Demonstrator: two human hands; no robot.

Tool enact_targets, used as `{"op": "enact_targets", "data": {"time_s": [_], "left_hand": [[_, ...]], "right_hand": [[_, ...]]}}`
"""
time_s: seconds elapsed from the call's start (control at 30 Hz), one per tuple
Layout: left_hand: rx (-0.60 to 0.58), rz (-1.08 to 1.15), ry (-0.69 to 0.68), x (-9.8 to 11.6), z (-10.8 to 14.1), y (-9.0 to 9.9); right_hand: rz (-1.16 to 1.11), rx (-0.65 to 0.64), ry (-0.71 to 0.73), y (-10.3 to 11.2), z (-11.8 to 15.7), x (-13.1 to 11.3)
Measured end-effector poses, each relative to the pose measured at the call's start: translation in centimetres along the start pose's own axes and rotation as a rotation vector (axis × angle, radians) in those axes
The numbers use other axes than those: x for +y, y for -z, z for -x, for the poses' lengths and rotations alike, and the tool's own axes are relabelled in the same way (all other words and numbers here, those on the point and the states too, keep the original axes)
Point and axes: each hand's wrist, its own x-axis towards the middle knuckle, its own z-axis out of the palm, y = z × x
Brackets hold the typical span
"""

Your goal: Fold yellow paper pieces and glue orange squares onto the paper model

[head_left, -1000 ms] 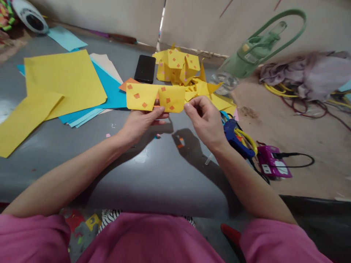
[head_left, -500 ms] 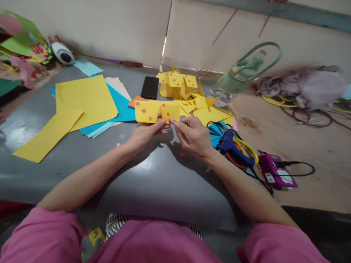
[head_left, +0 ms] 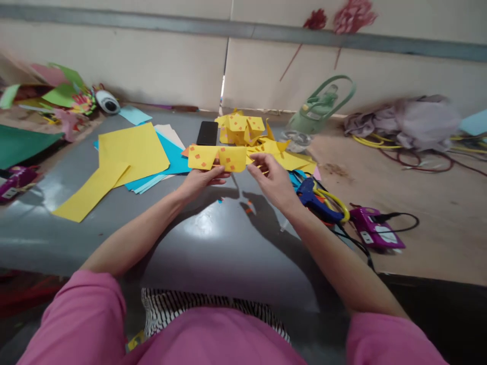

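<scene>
My left hand [head_left: 207, 180] grips the lower edge of a folded yellow paper piece [head_left: 235, 159] dotted with orange diamonds, thumb in front and fingers behind. The piece is raised over the grey table, with a notch near its middle. Just off its right edge is my right hand [head_left: 272, 180], thumb and forefinger apart, and I see nothing held there. Behind the piece stand similar spotted yellow paper shapes [head_left: 238, 124], beside a heap of cut yellow paper [head_left: 287, 154]. A few tiny orange scraps [head_left: 249, 203] lie below my hands.
Yellow sheets [head_left: 131, 152] over blue sheets [head_left: 173, 152] lie at left. A black phone [head_left: 207, 133] is behind the piece. Rightward are a blue glue gun [head_left: 315, 197], a magenta power box [head_left: 375, 228] with cables, a green bottle [head_left: 314, 114] and a crumpled cloth [head_left: 411, 121].
My right hand has drawn away from the paper's lower middle to beyond its right edge, its fingers spreading. My left hand still holds the piece. The view has tilted up, showing more wall.
</scene>
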Motion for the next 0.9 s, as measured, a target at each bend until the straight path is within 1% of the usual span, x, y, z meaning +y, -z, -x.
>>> {"op": "enact_targets", "data": {"time_s": [0.07,0.1,0.17,0.2,0.27,0.33,0.43,0.5,0.57,0.63,0.8,0.9], "left_hand": [[-0.059,-0.035,-0.009,-0.5,-0.3,0.4],[-0.096,-0.062,0.006,-0.7,-0.4,0.6],[-0.139,-0.096,0.064,-0.7,-0.7,1.0],[-0.171,-0.114,0.106,-0.5,-0.8,1.3],[-0.188,-0.143,0.155,0.4,-0.8,1.9],[-0.152,-0.148,0.168,1.5,-0.5,2.8],[-0.03,-0.109,0.132,2.8,0.2,4.1],[0.059,-0.084,0.088,3.1,0.7,4.7],[0.131,-0.072,0.05,3.0,1.1,4.9],[0.174,-0.07,0.022,2.7,1.3,4.6],[0.208,-0.091,-0.018,1.7,1.8,3.7],[0.212,-0.095,-0.019,0.9,1.9,4.0]], "right_hand": [[-0.137,-0.093,-0.147,-0.8,-0.4,0.8],[-0.17,-0.123,-0.17,-1.2,-0.5,1.1],[-0.209,-0.14,-0.178,-1.7,-0.8,1.5],[-0.218,-0.135,-0.171,-1.8,-1.0,1.6],[-0.237,-0.126,-0.163,-1.5,-1.3,1.6],[-0.249,-0.124,-0.153,-0.9,-1.7,1.3],[-0.257,-0.138,-0.133,-0.3,-2.3,0.9],[-0.259,-0.147,-0.126,-0.5,-2.5,0.8],[-0.261,-0.148,-0.131,-1.1,-2.6,0.6],[-0.262,-0.137,-0.143,-1.9,-2.8,0.5],[-0.242,-0.064,-0.152,-3.3,-3.2,0.4],[-0.224,-0.048,-0.157,-4.0,-3.3,1.1]]}}
